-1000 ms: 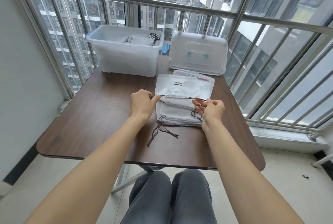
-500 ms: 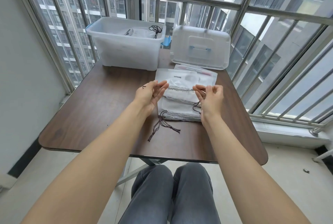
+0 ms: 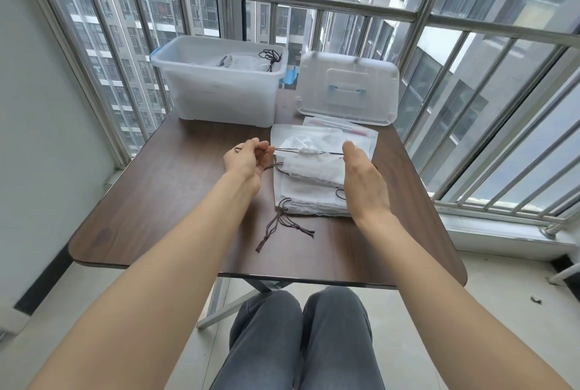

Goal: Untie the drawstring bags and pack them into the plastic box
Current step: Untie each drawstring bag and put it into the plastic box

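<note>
- Since half a second ago my hands have drawn apart and lifted: the left hand (image 3: 248, 158) went out to the left, the right hand (image 3: 361, 176) turned so I see its back, and the cord (image 3: 288, 151) between them is now stretched into a straight line.
- The left hand pinches one cord end between thumb and fingertips; the other fingers curl loosely.
- The right hand seems to hold the other end, but its fingertips are hidden behind the hand, so I cannot tell the exact grip.
- The top bag (image 3: 309, 151) hangs bunched at mid-cord, its mouth cinched, just above the stack of bags (image 3: 314, 198) on the table (image 3: 175, 188).
- I judge the outward pull is meant to work the cord loose, or it may only be tightening the gather; I cannot say which.
- Loose cords (image 3: 282, 226) trail from the stack's near left corner.
- The box (image 3: 219, 97) stands open at the far side, already holding some bags, within reach for packing.
- Its lid (image 3: 348, 88) leans against the railing beside it, out of the way.
</note>
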Tool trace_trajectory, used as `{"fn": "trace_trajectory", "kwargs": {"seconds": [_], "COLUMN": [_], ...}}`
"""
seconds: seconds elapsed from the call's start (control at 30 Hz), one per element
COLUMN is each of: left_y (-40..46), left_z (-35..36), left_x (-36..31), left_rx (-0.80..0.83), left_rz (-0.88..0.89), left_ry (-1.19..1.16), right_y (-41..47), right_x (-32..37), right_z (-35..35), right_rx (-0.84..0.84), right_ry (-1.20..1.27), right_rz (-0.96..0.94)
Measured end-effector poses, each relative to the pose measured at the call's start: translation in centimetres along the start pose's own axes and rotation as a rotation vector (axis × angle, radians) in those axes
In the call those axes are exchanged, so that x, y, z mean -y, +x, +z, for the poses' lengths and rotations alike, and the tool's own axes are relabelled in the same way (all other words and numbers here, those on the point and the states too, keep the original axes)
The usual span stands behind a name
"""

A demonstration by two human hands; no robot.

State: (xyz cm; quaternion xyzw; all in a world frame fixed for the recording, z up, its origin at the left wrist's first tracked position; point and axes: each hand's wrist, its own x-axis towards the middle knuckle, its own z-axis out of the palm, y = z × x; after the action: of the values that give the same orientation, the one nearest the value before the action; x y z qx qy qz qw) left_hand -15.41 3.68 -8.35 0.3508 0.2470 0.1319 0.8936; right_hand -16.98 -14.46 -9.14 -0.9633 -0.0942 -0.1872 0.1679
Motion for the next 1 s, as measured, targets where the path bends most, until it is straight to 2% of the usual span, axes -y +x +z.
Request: {"fn": "trace_trajectory", "kwargs": {"seconds": [0.07, 0.1, 0.17, 0.23, 0.3, 0.4, 0.5, 0.67, 1.0], "left_y": [0.1, 0.1, 0.1, -0.1, -0.5, -0.7, -0.7, -1.0, -0.6], "left_z": [0.0, -0.1, -0.3, -0.6, -0.9, -1.0, -0.7, -0.1, -0.5], "left_x": [0.0, 0.1, 0.5, 0.6, 0.6, 0.7, 0.7, 0.7, 0.2], "left_rx": [-0.013, 0.019, 0.138, 0.254, 0.348, 0.474, 0.470, 0.409, 0.369], "left_rz": [0.017, 0.040, 0.158, 0.365, 0.541, 0.673, 0.766, 0.902, 0.934], "left_ry": [0.043, 0.145, 0.509, 0.956, 1.270, 1.493, 1.719, 1.840, 1.890], "right_y": [-0.2, -0.1, 0.0, 0.4, 0.6, 0.6, 0.5, 1.0, 1.3], "right_x": [0.0, 0.1, -0.1, -0.3, -0.7, -0.6, -0.2, 0.0, -0.7], "right_z": [-0.4, -0.5, -0.5, 0.1, 0.9, 1.4, 0.9, 0.6, 1.1], "right_rx": [0.046, 0.063, 0.074, 0.048, -0.020, -0.063, -0.033, -0.062, -0.076], "right_ry": [-0.083, -0.105, -0.134, -0.191, -0.298, -0.372, -0.337, -0.280, -0.216], "right_rz": [-0.038, -0.050, -0.057, -0.085, -0.157, -0.201, -0.242, -0.217, -0.143]}}
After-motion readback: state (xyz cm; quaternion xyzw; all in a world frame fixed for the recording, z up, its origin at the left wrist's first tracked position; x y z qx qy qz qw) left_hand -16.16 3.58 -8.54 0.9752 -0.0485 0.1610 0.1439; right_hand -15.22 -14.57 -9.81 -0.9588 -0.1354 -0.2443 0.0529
